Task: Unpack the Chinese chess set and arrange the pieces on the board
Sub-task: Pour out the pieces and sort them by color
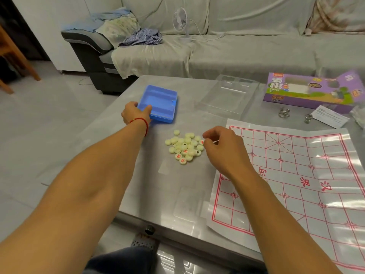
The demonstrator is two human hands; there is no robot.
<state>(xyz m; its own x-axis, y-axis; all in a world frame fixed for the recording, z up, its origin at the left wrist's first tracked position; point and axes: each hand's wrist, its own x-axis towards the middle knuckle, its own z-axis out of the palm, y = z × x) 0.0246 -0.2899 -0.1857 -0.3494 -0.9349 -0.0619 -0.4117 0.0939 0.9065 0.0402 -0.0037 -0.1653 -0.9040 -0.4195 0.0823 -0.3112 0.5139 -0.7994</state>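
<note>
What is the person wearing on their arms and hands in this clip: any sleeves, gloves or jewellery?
Both forearms are bare, with no sleeves or gloves in view. The left hand has a thin red string bracelet around its wrist. The right hand shows no ring, watch or band on the parts that can be seen.

The tray (159, 103) is plain bright blue. The pieces (184, 145) are cream, some marked red or black. The board (296, 175) is glossy white with a red grid and characters. The box (310, 89) is purple.
</note>
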